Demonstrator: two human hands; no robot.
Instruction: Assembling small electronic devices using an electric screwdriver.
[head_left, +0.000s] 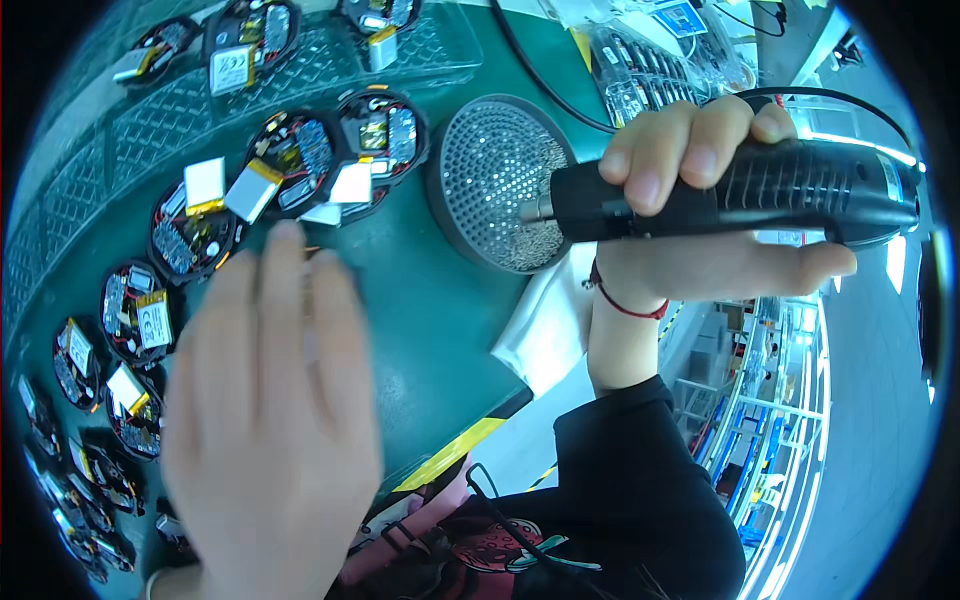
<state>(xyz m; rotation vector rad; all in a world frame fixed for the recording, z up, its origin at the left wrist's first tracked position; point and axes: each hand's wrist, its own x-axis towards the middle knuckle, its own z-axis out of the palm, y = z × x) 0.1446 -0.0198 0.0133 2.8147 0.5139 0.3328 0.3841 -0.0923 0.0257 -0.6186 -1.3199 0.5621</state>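
Note:
My right hand [690,160] is wrapped round a black electric screwdriver [800,190], held level with its bit pointing left. The metal tip reaches over a round grey screw tray [447,205] with a perforated face and small shiny screws along its right side. My left hand [275,390], blurred by motion, stretches its fingers out over the green mat. Just beyond its fingertips lie round black device housings [290,160] with circuit boards and white battery packs [252,190]. What lies beneath the left palm is hidden.
More open housings [135,310] line the left side. Clear plastic blister trays [150,140] lie behind them. At the back right sits a clear bag of dark parts [640,75]. A black cable [540,85] crosses the mat. White cloth or paper [545,330] hangs at the edge.

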